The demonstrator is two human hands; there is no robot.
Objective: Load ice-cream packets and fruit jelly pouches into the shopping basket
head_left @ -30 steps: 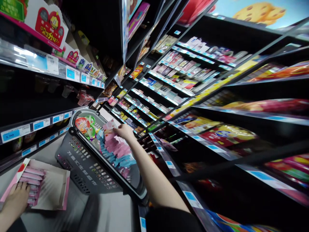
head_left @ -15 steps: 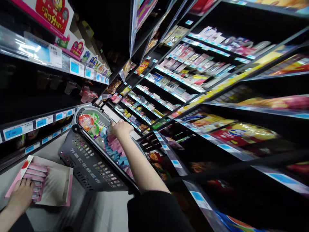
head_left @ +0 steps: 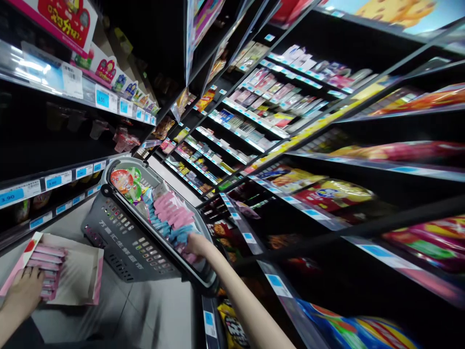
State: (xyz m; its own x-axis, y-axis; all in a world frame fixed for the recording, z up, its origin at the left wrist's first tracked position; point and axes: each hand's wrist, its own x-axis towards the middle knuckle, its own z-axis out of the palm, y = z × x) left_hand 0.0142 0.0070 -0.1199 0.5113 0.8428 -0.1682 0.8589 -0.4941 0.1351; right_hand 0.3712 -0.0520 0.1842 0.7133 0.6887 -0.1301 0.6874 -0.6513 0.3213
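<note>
A grey shopping basket [head_left: 119, 242] stands tilted in view on the aisle floor. Inside lie pink packets [head_left: 172, 208], blue packets [head_left: 156, 220] and several round-lidded cups [head_left: 121, 180] in red and green. My right hand [head_left: 198, 245] reaches into the basket's near end, fingers closed and partly hidden among the packets; what they grip is unclear. At lower left, my left hand [head_left: 26, 287] is curled over the side of an open pink-and-white cardboard box [head_left: 82, 271]. Its fingertips touch a row of pink packets [head_left: 49, 266] in the box. The box's other half shows bare cardboard.
Shelves with price labels [head_left: 54, 180] run close along the left. On the right, racks hold snack bags [head_left: 334, 194], and a yellow-and-black bag [head_left: 232, 325] sits low beside the basket. Grey floor tiles [head_left: 163, 310] show below the basket.
My right hand has moved from the basket's far side to its near end, uncovering the pink packets in the middle. My left hand stays at the box. The whole view has shifted slightly.
</note>
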